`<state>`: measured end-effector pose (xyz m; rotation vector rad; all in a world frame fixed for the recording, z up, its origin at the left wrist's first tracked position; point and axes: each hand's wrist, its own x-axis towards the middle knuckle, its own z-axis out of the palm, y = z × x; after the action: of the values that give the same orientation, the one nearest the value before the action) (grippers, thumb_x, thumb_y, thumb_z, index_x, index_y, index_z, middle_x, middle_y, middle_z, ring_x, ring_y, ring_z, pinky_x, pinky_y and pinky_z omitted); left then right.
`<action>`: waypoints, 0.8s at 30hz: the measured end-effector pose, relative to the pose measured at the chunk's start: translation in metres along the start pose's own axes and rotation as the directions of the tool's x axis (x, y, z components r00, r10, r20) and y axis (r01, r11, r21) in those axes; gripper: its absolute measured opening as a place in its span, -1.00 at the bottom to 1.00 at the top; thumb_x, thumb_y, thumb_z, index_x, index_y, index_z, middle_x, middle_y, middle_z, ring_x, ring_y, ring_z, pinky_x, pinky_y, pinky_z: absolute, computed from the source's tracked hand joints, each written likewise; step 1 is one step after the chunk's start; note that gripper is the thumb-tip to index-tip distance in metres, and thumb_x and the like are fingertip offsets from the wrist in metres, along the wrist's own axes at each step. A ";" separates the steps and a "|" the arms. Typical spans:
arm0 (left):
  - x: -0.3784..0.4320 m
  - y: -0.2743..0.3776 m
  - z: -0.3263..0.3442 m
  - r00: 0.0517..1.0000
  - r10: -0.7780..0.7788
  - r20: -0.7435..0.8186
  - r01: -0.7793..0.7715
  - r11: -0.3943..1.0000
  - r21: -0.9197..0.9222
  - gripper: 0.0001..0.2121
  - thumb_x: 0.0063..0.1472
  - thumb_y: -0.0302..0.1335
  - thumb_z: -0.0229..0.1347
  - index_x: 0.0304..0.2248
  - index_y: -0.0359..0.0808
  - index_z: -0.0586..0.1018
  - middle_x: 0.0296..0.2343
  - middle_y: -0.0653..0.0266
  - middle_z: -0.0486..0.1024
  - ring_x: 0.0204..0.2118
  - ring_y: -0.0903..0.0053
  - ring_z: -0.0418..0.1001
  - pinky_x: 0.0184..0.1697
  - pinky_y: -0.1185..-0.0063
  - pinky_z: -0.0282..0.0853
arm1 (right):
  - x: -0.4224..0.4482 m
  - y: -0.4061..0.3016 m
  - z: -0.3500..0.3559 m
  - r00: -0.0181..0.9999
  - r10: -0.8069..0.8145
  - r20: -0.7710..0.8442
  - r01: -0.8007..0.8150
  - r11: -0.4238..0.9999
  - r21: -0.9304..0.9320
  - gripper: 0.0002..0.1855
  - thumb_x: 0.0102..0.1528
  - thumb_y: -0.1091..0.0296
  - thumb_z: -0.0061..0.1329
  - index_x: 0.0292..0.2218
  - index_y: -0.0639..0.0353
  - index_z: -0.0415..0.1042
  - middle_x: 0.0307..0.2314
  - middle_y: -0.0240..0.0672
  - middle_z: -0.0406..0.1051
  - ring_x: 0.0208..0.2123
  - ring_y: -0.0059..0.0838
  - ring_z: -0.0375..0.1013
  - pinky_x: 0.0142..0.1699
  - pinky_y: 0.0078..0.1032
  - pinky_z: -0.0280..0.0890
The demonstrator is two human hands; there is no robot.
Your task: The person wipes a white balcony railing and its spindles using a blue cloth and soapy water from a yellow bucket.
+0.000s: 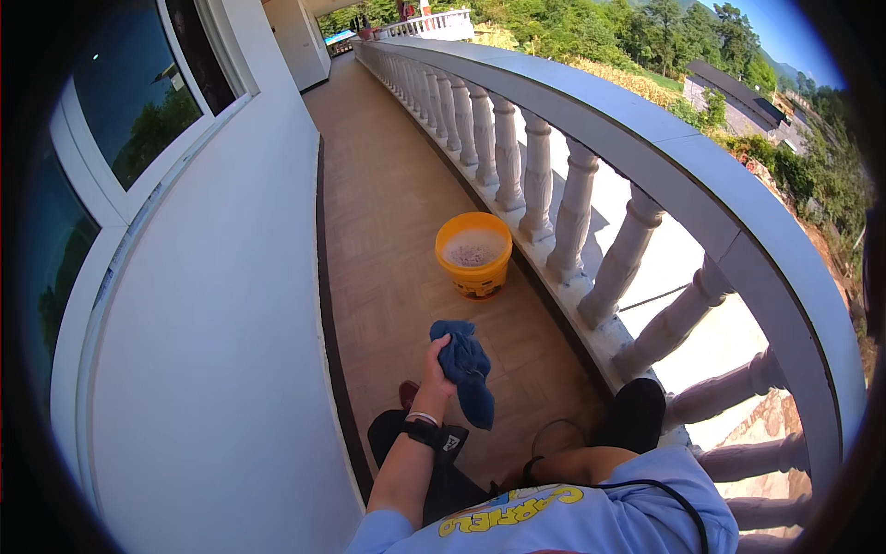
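A bunched blue cloth [465, 363] is gripped in my left hand [437, 367], which is held out over the tiled floor, with one end of the cloth hanging down. Beyond it, near the foot of the balustrade, stands a yellow plastic bucket [477, 280] holding cloudy, foamy liquid. My right hand [511, 478] is low, close to my body at the shirt's hem; it is dark and mostly hidden, so its fingers cannot be made out.
A white balustrade with turned balusters [538, 176] and a broad handrail [623, 118] runs along the right. On the left are a white wall [221, 298] and windows [138, 90]. The tiled walkway [387, 173] stretches ahead between them. My bent knees are on both sides below.
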<state>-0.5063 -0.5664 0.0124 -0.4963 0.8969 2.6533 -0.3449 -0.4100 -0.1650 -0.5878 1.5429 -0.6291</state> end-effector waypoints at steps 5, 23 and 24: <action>0.037 -0.003 -0.018 1.000 -0.008 -0.011 0.007 0.997 -0.077 -0.65 0.02 -0.34 -0.04 -0.22 -0.38 0.40 -0.31 0.18 0.43 -0.25 0.36 0.39 -0.13 0.47 0.27 | -0.007 0.015 -0.022 0.999 0.021 -0.031 -0.018 0.996 0.088 -0.71 -0.03 0.12 -0.11 -0.41 0.18 0.36 -0.52 -0.32 0.37 -0.50 -0.40 0.36 -0.37 -0.44 0.27; 0.224 0.104 -0.015 0.960 -0.248 0.132 0.223 0.959 0.175 -0.65 -0.03 -0.34 -0.02 -0.24 -0.37 0.38 -0.38 0.20 0.43 -0.35 0.42 0.41 -0.23 0.53 0.32 | 0.031 -0.030 -0.213 0.980 0.120 -0.161 -0.103 0.988 0.114 -0.71 -0.05 0.13 -0.07 -0.42 0.20 0.34 -0.51 -0.29 0.37 -0.50 -0.36 0.35 -0.39 -0.42 0.24; 0.229 0.110 -0.011 0.958 -0.245 0.149 0.222 0.962 0.157 -0.68 -0.04 -0.36 0.00 -0.28 -0.35 0.38 -0.43 0.23 0.44 -0.41 0.44 0.42 -0.28 0.56 0.34 | 0.031 -0.032 -0.220 0.975 0.125 -0.182 -0.108 0.989 0.105 -0.70 -0.05 0.13 -0.07 -0.42 0.20 0.34 -0.51 -0.29 0.37 -0.50 -0.35 0.35 -0.39 -0.42 0.23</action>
<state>-0.7508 -0.6193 -0.0317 -0.3183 0.9033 2.3594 -0.5666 -0.4445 -0.1546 -0.3705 1.7010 -0.6793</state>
